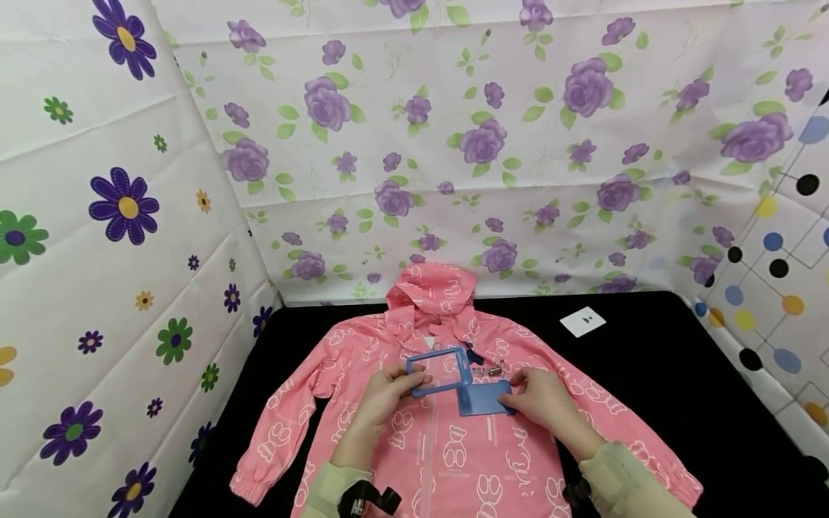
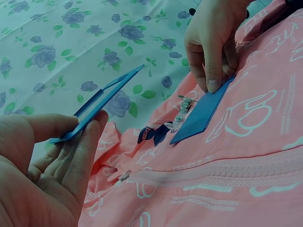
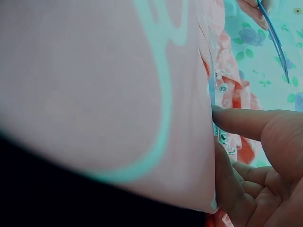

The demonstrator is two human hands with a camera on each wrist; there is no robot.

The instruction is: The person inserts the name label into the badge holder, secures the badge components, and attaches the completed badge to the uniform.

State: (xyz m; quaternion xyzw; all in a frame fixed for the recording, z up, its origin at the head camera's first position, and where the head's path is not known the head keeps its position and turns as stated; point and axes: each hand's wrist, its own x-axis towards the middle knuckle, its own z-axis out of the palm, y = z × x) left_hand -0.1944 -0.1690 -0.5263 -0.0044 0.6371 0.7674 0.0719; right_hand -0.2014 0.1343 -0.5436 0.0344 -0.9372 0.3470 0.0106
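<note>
My left hand [image 1: 387, 392] pinches a blue card-holder frame [image 1: 464, 365] by its left side, thumb on one face and fingers on the other. In the left wrist view the frame [image 2: 109, 97] is tilted up, raised above the jacket. The right hand [image 1: 542, 397] pinches the right edge of a flat blue card-holder panel [image 1: 482, 401] close over the jacket. In the head view the panel's upper left corner overlaps the frame's lower right corner. Beyond the panel, a metal clip [image 2: 183, 109] and dark blue tags [image 2: 154, 134] lie on the jacket.
A pink hooded jacket [image 1: 411, 450] with white rabbit outlines lies spread on the black table [image 1: 637, 374], zipper toward me. To the right of its hood lies a white card [image 1: 583, 321] with a dark icon. Flower-print cloths [image 1: 401, 237] wall the back and left side.
</note>
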